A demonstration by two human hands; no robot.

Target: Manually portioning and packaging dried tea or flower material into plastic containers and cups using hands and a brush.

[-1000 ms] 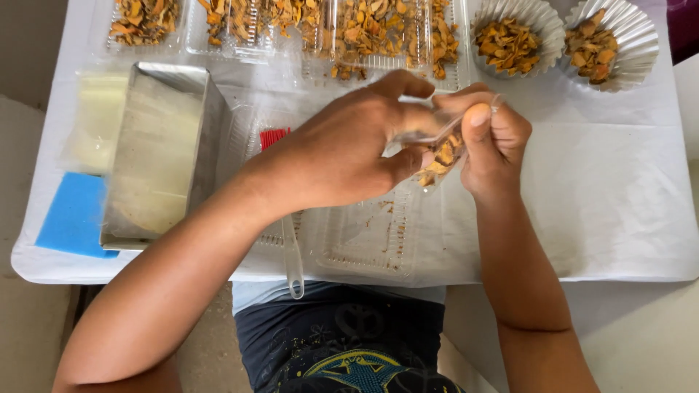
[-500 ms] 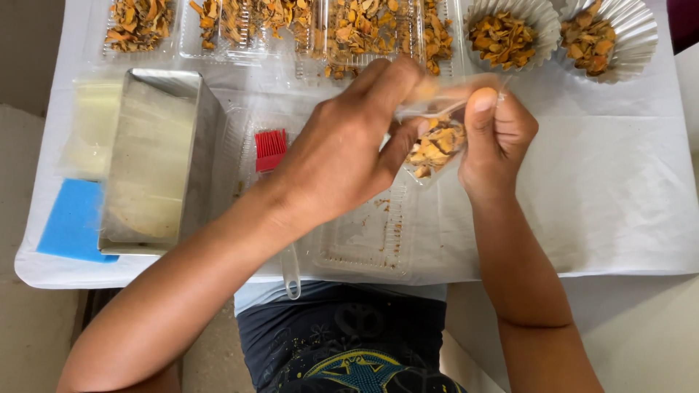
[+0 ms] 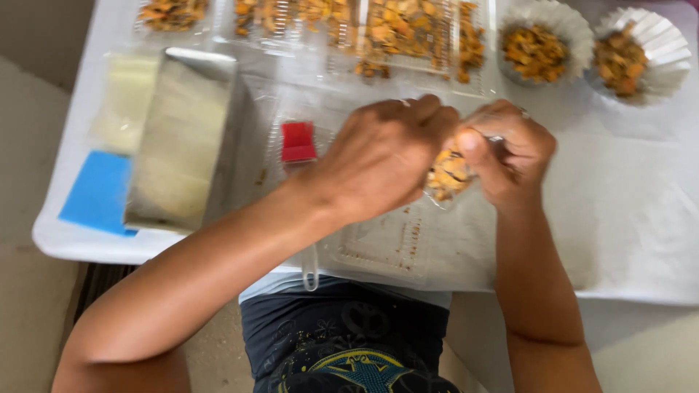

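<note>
Since the earlier frame both hands have dropped a little nearer and the small clear bag [image 3: 445,177] of orange-brown pieces has come down with them, now sitting low between the palms. The left hand [image 3: 378,156] curls over from the left, its fingertips pinching the top of the bag, while the right hand [image 3: 510,156] closes on the same top from the right, thumb pressed forward. The bag hangs just above the white-covered desk [image 3: 619,211], over an empty clear tray [image 3: 382,244]. On the far side a row of clear packs [image 3: 393,33] holds more orange pieces, with two white fluted paper cups [image 3: 575,25] of them at the far right. A red piece [image 3: 297,141] lies left of the hands, and a metal box [image 3: 182,138] and a blue pad [image 3: 98,193] sit further left.
</note>
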